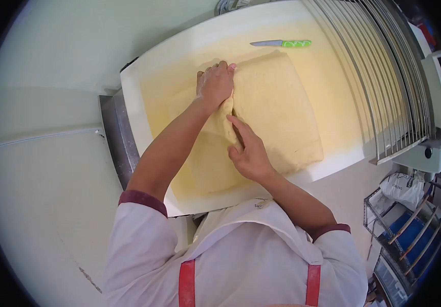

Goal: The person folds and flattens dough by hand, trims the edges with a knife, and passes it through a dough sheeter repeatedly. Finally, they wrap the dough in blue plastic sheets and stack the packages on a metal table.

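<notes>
A wide, pale yellow sheet of dough [277,107] lies on the work surface, with a raised, folded edge running down its middle. My left hand [215,84] is at the upper part of this edge, its fingers bent over and closed on the dough. Lower down, my right hand [252,156] grips the same edge, index finger and thumb on the lifted dough and its other fingers partly hidden. Beyond the sheet lies a small knife [282,44] with a green patterned handle, touched by neither hand.
The white work surface [154,56] carries a yellowish dusting. On the right a metal bar guard [384,77] rises over the surface, beside a machine housing [425,153]. A rack [410,235] with a plastic bag [402,189] stands lower right. A wall [51,102] is at left.
</notes>
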`<action>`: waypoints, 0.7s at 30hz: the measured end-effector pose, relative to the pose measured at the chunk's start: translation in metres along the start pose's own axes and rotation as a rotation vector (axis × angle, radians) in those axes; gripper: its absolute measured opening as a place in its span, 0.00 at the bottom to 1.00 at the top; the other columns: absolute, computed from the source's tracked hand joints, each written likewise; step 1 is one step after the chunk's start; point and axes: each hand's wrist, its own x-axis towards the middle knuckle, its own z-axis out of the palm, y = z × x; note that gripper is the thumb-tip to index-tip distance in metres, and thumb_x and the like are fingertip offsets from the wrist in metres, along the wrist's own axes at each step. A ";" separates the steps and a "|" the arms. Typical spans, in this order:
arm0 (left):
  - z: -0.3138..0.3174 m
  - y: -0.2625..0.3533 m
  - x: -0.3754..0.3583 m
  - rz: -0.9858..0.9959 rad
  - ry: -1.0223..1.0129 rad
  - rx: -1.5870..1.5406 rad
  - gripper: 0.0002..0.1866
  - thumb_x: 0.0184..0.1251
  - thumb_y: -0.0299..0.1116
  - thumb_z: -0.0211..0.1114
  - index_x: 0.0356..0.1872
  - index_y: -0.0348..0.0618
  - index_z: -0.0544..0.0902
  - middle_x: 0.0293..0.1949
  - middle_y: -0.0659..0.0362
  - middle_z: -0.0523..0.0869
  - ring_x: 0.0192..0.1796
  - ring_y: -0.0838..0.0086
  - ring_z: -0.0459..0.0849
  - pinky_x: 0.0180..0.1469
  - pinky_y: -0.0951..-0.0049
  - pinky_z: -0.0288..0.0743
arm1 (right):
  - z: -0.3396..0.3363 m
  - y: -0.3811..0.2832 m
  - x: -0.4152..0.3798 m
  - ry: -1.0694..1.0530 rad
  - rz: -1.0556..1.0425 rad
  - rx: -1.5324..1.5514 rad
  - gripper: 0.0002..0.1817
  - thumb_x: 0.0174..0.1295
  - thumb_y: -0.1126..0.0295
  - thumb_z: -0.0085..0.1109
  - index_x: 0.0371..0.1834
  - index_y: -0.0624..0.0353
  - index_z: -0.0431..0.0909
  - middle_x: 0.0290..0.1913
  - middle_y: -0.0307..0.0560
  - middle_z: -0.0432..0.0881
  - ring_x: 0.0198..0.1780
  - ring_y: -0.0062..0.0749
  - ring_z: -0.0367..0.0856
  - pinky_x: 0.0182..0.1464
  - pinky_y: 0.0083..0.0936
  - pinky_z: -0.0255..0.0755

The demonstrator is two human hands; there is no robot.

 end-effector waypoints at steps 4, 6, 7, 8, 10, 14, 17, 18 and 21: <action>0.006 -0.028 -0.001 0.184 0.093 -0.224 0.22 0.77 0.46 0.41 0.57 0.41 0.73 0.54 0.49 0.81 0.60 0.56 0.76 0.64 0.46 0.60 | 0.004 -0.011 -0.008 0.049 0.055 -0.251 0.39 0.56 0.80 0.58 0.73 0.64 0.54 0.63 0.70 0.69 0.66 0.57 0.68 0.68 0.37 0.62; 0.008 -0.028 -0.018 0.251 0.127 -0.050 0.25 0.77 0.47 0.40 0.65 0.42 0.68 0.61 0.49 0.76 0.66 0.57 0.71 0.68 0.46 0.56 | 0.001 -0.008 -0.004 0.041 0.109 -0.234 0.37 0.57 0.78 0.59 0.71 0.63 0.56 0.61 0.70 0.71 0.64 0.59 0.69 0.66 0.39 0.64; 0.012 -0.022 -0.025 0.221 0.085 -0.010 0.26 0.77 0.47 0.40 0.67 0.43 0.65 0.63 0.49 0.73 0.68 0.58 0.69 0.69 0.46 0.54 | 0.001 -0.006 -0.007 0.026 0.144 -0.224 0.36 0.57 0.77 0.59 0.71 0.63 0.57 0.60 0.70 0.71 0.63 0.60 0.70 0.66 0.40 0.64; 0.013 -0.012 -0.028 0.193 0.053 0.029 0.27 0.77 0.48 0.39 0.69 0.43 0.62 0.66 0.50 0.70 0.69 0.58 0.66 0.71 0.45 0.52 | 0.003 -0.002 -0.010 0.050 0.140 -0.128 0.35 0.57 0.77 0.59 0.70 0.62 0.59 0.59 0.69 0.73 0.62 0.61 0.71 0.64 0.41 0.66; 0.012 -0.005 -0.031 0.183 0.035 0.039 0.29 0.77 0.49 0.39 0.71 0.44 0.59 0.70 0.50 0.66 0.72 0.59 0.62 0.72 0.45 0.48 | 0.005 0.007 -0.015 0.100 0.121 0.056 0.33 0.57 0.76 0.58 0.69 0.60 0.61 0.56 0.68 0.75 0.58 0.62 0.73 0.61 0.42 0.68; 0.014 -0.019 -0.034 0.230 0.079 -0.076 0.32 0.76 0.52 0.38 0.73 0.44 0.55 0.74 0.49 0.58 0.76 0.58 0.53 0.74 0.44 0.43 | -0.001 -0.004 -0.028 0.012 -0.091 -0.348 0.28 0.57 0.78 0.58 0.64 0.55 0.69 0.54 0.65 0.77 0.52 0.60 0.77 0.56 0.42 0.71; 0.033 -0.006 -0.055 0.222 0.143 0.044 0.32 0.77 0.52 0.36 0.75 0.45 0.53 0.75 0.51 0.54 0.78 0.58 0.48 0.75 0.45 0.39 | -0.005 -0.005 -0.036 -0.089 0.085 -0.272 0.25 0.57 0.78 0.58 0.60 0.53 0.74 0.49 0.61 0.79 0.49 0.57 0.78 0.53 0.43 0.72; 0.035 0.001 -0.055 0.222 0.192 0.126 0.31 0.77 0.51 0.35 0.75 0.45 0.53 0.76 0.52 0.53 0.78 0.58 0.47 0.75 0.45 0.38 | -0.008 -0.005 -0.037 -0.070 0.112 -0.194 0.23 0.57 0.78 0.57 0.58 0.53 0.75 0.47 0.60 0.79 0.48 0.56 0.79 0.52 0.43 0.72; 0.032 0.005 -0.059 0.191 0.176 0.114 0.32 0.77 0.50 0.35 0.75 0.43 0.52 0.76 0.50 0.53 0.78 0.57 0.48 0.75 0.47 0.37 | -0.005 -0.009 -0.059 -0.010 0.038 -0.305 0.21 0.57 0.77 0.58 0.56 0.53 0.77 0.42 0.57 0.80 0.44 0.50 0.80 0.47 0.41 0.73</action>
